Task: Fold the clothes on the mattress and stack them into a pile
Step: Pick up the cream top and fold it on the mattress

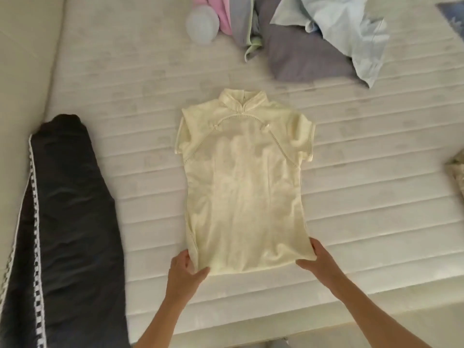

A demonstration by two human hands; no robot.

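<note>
A pale yellow short-sleeved top [244, 187] with a stand-up collar lies flat, front up, in the middle of the white quilted mattress [364, 192]. Its collar points away from me and its hem is nearest me. My left hand [184, 268] pinches the hem's left corner, thumb on top. My right hand [317, 257] grips the hem's right corner. A heap of unfolded clothes lies at the far edge: a grey garment [298, 54], a light blue one [351, 31] and a pink one [222, 11].
Black trousers [67, 234] with a white checkered side stripe lie lengthwise along the mattress's left side. A translucent white round object [202, 25] sits by the pink cloth. A patterned fabric [455, 172] shows at the right edge. The mattress's near edge runs below my forearms.
</note>
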